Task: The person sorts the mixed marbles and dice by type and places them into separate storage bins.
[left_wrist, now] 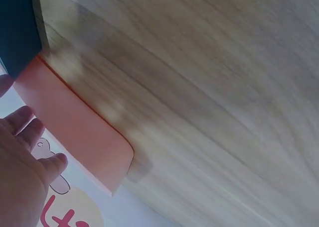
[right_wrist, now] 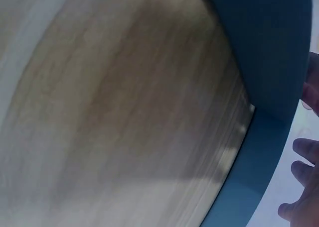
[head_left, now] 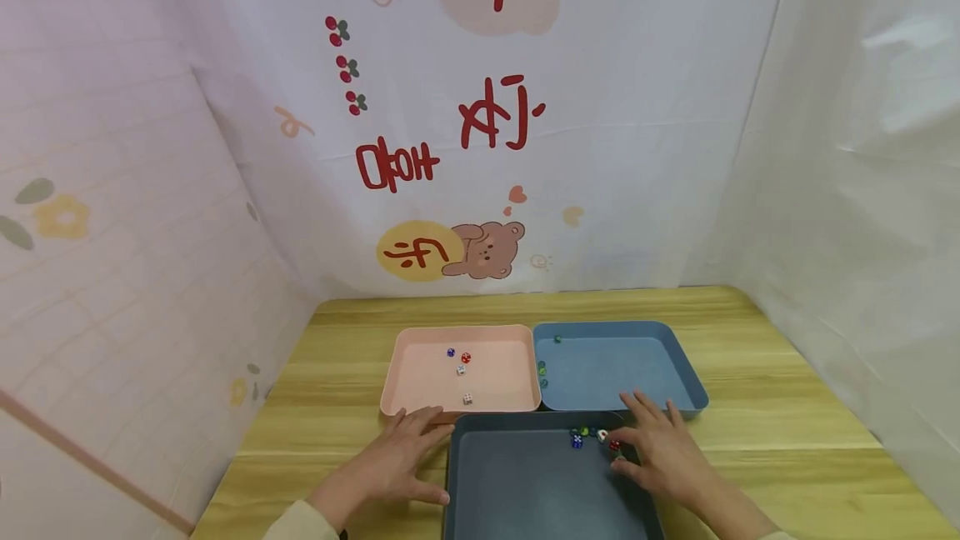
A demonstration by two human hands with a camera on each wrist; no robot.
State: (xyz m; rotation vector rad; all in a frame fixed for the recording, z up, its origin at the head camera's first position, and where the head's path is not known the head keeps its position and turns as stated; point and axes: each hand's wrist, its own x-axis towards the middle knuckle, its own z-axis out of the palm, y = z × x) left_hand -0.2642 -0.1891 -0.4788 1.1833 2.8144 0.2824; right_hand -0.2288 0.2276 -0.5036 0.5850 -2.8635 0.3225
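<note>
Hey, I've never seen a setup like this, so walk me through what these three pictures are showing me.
There's no machine here, just a person's two bare hands. The wide picture comes from a camera on the head; the other two come from cameras on the wrists, showing mostly tray sides and table.

On the wooden table sit a pink tray with four dice, a blue tray with small green pieces, and, nearer, a dark tray with a small cluster of dice.

The left hand is empty beside the dark tray. The right hand is at the cluster; whether it pinches anything, I can't tell.
</note>
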